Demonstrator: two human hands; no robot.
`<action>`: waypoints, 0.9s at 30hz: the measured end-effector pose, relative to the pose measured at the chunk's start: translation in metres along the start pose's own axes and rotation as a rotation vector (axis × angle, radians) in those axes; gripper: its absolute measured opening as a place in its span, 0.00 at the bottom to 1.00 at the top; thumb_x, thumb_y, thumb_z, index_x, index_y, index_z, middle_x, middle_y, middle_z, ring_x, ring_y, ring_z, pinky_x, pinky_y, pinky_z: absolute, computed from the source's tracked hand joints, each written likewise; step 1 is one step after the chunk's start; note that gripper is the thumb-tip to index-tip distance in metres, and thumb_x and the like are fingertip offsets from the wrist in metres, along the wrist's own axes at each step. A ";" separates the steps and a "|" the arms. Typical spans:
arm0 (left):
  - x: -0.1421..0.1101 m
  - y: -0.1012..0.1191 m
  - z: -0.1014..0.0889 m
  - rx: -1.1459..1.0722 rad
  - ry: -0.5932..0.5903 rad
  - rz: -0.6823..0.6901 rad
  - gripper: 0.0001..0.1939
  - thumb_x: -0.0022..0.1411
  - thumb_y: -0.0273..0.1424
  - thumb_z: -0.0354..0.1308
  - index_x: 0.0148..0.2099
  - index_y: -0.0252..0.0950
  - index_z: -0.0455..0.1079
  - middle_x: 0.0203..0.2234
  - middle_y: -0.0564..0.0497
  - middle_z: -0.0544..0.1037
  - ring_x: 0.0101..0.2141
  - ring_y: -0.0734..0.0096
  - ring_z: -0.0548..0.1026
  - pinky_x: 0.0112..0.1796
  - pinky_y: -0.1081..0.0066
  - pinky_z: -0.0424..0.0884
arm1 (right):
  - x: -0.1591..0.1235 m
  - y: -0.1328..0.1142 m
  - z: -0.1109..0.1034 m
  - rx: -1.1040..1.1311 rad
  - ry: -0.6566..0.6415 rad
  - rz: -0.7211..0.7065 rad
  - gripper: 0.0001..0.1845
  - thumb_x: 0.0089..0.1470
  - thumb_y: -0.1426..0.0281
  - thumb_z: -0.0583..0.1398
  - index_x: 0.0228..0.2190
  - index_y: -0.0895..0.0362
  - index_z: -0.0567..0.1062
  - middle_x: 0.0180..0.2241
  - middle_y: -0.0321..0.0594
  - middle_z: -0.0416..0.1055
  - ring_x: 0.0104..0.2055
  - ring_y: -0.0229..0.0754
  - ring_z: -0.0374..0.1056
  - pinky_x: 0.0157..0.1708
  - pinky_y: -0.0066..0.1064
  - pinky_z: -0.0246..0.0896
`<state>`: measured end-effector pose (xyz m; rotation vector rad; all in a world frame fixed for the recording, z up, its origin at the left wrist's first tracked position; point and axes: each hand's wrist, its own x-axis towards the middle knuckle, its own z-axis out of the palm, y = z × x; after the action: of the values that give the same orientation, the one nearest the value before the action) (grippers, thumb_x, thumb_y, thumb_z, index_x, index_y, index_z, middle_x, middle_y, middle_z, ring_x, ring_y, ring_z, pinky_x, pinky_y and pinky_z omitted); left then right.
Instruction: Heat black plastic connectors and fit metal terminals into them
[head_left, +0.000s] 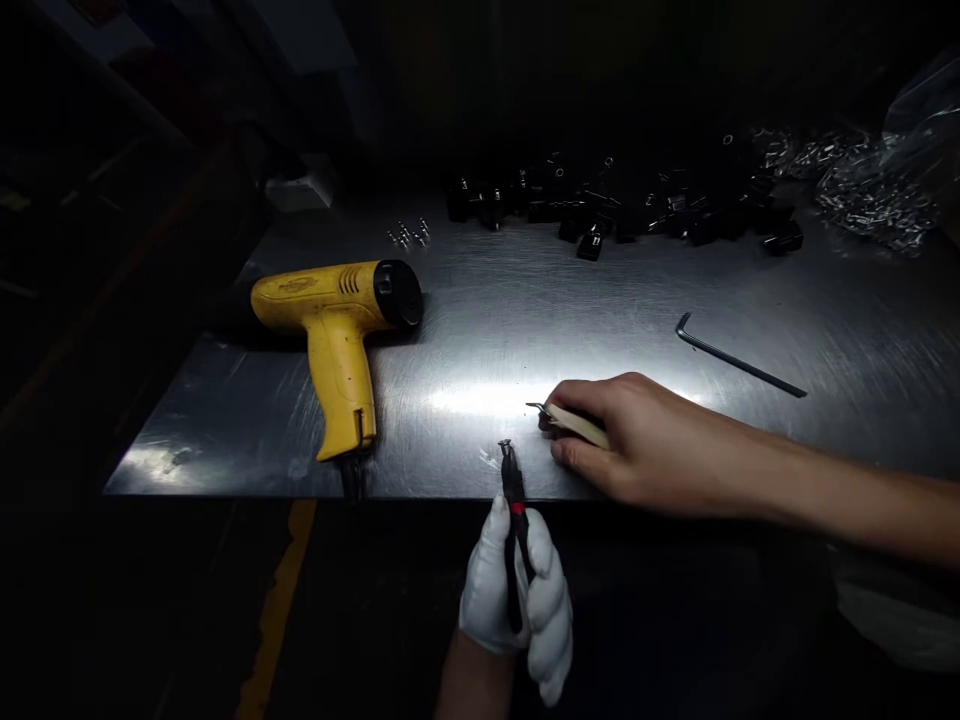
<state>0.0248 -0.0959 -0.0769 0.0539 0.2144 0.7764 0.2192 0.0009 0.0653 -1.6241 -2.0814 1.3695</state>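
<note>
My left hand (517, 600), in a white glove, is shut around the handles of black pliers (514, 500) with a red mark. Their tip reaches just over the front edge of a brushed steel table (225, 430). My bare right hand (637, 440) rests above that edge, pinching a cream-coloured strip (576, 426) with a small metal end (536, 407) between fingers and thumb. The plier tip and the metal end are close but apart. The strip's middle is partly hidden by my fingers.
A yellow heat gun (334, 320) lies on the table at the left, and a black hex key (735, 360) lies at the right. Black connectors (600, 215) and small metal pins (407, 234) sit towards the back. A plastic bag (911, 130) and shiny metal parts (874, 195) lie at back right.
</note>
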 end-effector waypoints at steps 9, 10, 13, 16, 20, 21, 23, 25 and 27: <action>0.006 -0.004 0.001 -0.126 -0.127 0.045 0.38 0.75 0.46 0.25 0.35 0.33 0.73 0.09 0.59 0.59 0.06 0.83 0.55 0.10 0.79 0.64 | 0.032 0.000 0.012 0.137 0.055 -0.073 0.03 0.59 0.70 0.61 0.35 0.51 0.76 0.35 0.30 0.77 0.36 0.38 0.73 0.32 0.30 0.68; 0.006 -0.004 0.000 -0.130 -0.134 0.037 0.37 0.75 0.46 0.27 0.35 0.33 0.73 0.09 0.59 0.59 0.06 0.83 0.56 0.10 0.78 0.64 | 0.033 0.000 0.013 0.139 0.049 -0.075 0.03 0.59 0.70 0.61 0.36 0.51 0.76 0.35 0.30 0.77 0.36 0.39 0.73 0.33 0.31 0.69; 0.004 -0.004 -0.003 -0.154 -0.146 0.003 0.35 0.75 0.47 0.30 0.35 0.34 0.73 0.10 0.58 0.62 0.06 0.80 0.59 0.10 0.75 0.66 | 0.034 -0.002 0.013 0.130 0.032 -0.080 0.04 0.60 0.71 0.60 0.36 0.51 0.76 0.35 0.30 0.77 0.36 0.39 0.73 0.33 0.32 0.69; 0.003 -0.004 -0.004 -0.155 -0.110 -0.003 0.34 0.74 0.48 0.32 0.33 0.34 0.72 0.10 0.57 0.63 0.06 0.79 0.61 0.10 0.74 0.67 | 0.036 -0.004 0.014 0.098 0.026 -0.076 0.03 0.60 0.69 0.61 0.36 0.50 0.76 0.35 0.30 0.77 0.36 0.40 0.73 0.32 0.32 0.68; 0.002 -0.003 -0.006 -0.148 -0.114 -0.049 0.34 0.73 0.50 0.31 0.33 0.35 0.71 0.10 0.56 0.64 0.08 0.77 0.64 0.10 0.72 0.68 | 0.039 -0.007 0.014 0.090 0.022 -0.054 0.01 0.59 0.68 0.62 0.35 0.50 0.76 0.34 0.30 0.77 0.35 0.41 0.73 0.32 0.34 0.68; 0.002 -0.002 -0.006 -0.148 -0.121 -0.063 0.34 0.73 0.51 0.31 0.33 0.36 0.71 0.11 0.56 0.64 0.08 0.77 0.64 0.10 0.73 0.68 | 0.039 -0.007 0.014 0.105 0.013 -0.046 0.01 0.59 0.69 0.63 0.35 0.51 0.76 0.34 0.30 0.77 0.36 0.41 0.73 0.33 0.34 0.69; 0.002 -0.002 -0.006 -0.147 -0.135 -0.075 0.34 0.73 0.51 0.31 0.34 0.36 0.70 0.11 0.56 0.65 0.08 0.78 0.63 0.10 0.74 0.67 | 0.041 -0.007 0.014 0.156 -0.015 -0.030 0.01 0.59 0.70 0.63 0.35 0.51 0.76 0.35 0.30 0.77 0.37 0.40 0.74 0.35 0.34 0.70; 0.002 -0.003 -0.006 -0.156 -0.147 -0.056 0.35 0.73 0.50 0.29 0.33 0.35 0.70 0.11 0.56 0.64 0.07 0.78 0.62 0.10 0.74 0.67 | 0.041 -0.007 0.013 0.209 -0.039 -0.022 0.02 0.59 0.70 0.63 0.35 0.51 0.76 0.36 0.29 0.77 0.38 0.40 0.74 0.37 0.34 0.70; 0.003 -0.004 -0.005 -0.171 -0.151 -0.023 0.36 0.74 0.49 0.27 0.33 0.34 0.71 0.10 0.55 0.64 0.07 0.78 0.62 0.09 0.74 0.66 | 0.040 -0.006 0.013 0.237 -0.045 -0.022 0.02 0.60 0.71 0.62 0.35 0.51 0.76 0.37 0.29 0.77 0.39 0.40 0.74 0.38 0.34 0.70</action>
<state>0.0285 -0.0967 -0.0830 -0.0521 0.0050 0.7615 0.1910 0.0272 0.0469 -1.4823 -1.8700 1.5897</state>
